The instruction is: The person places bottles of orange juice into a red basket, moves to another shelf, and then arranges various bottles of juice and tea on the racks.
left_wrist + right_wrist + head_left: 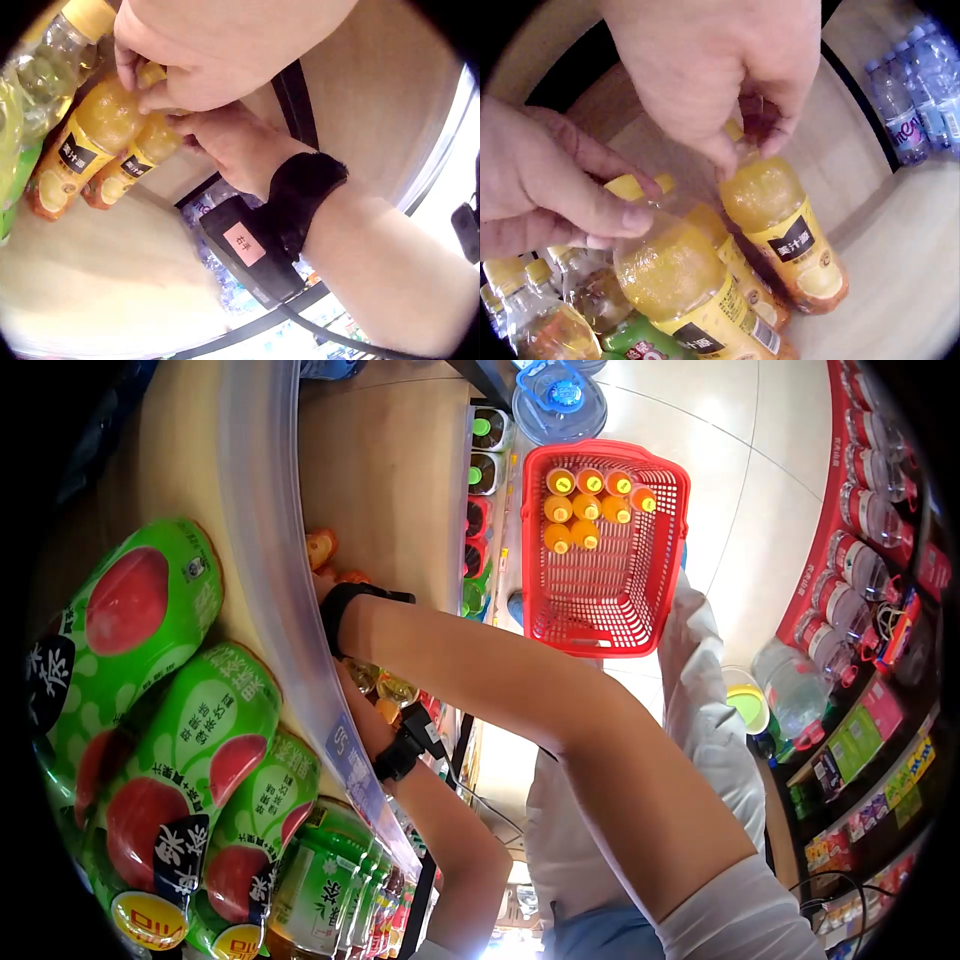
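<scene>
In the right wrist view my right hand (712,67) pinches the yellow-capped neck of an orange juice bottle (765,195), upright on the shelf. My left hand (540,180) holds a second orange juice bottle (667,262) at its neck, thumb and fingers around the cap. Between these two stands another orange juice bottle (746,277), partly covered. The left wrist view shows my left hand (202,49) above the right hand (232,142), both at the bottle tops. In the head view the shelf edge hides most of both hands.
A red basket (684,510) on the floor holds several orange juice bottles (587,508). Green tea bottles (240,705) fill the upper shelf, whose clear front strip (262,480) is beside my arms. Clear-drink bottles (45,82) stand beside the juice. Water bottles (860,575) line the opposite shelf.
</scene>
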Action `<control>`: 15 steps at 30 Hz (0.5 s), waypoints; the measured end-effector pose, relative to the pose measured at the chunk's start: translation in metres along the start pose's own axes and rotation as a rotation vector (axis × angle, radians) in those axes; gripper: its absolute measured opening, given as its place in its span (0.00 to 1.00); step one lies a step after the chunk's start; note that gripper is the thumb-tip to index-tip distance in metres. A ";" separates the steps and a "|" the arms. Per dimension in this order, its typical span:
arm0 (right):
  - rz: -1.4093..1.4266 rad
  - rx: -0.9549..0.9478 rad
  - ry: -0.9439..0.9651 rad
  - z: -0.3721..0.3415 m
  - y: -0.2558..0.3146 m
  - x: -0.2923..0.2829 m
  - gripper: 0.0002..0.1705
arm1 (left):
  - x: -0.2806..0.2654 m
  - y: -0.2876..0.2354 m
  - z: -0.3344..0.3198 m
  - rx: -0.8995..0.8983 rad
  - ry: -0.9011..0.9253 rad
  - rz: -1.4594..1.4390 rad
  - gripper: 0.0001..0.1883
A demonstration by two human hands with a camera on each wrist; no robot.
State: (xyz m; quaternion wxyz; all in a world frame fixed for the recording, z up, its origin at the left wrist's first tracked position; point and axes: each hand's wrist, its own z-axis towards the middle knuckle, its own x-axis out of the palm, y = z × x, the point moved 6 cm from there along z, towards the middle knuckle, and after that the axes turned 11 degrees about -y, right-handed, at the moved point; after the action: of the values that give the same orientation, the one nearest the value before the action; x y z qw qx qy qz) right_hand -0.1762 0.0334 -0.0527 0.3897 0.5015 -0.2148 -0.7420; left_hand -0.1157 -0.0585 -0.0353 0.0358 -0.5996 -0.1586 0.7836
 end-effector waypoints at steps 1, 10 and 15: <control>0.011 0.007 -0.006 0.006 0.000 -0.002 0.16 | 0.000 0.000 0.001 -0.003 0.001 -0.010 0.20; 0.102 0.287 -0.235 -0.056 -0.056 -0.084 0.17 | -0.019 -0.066 -0.049 -0.097 -0.043 -0.129 0.16; 0.180 0.405 -0.351 -0.168 -0.058 -0.182 0.22 | -0.035 -0.096 -0.110 0.205 0.035 -0.282 0.16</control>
State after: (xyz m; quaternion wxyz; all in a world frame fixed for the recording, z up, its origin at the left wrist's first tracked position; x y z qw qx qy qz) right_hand -0.0091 0.2250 -0.0572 0.3030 0.4119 -0.4664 -0.7218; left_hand -0.0138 0.0465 -0.0001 0.2092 -0.5781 -0.1600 0.7723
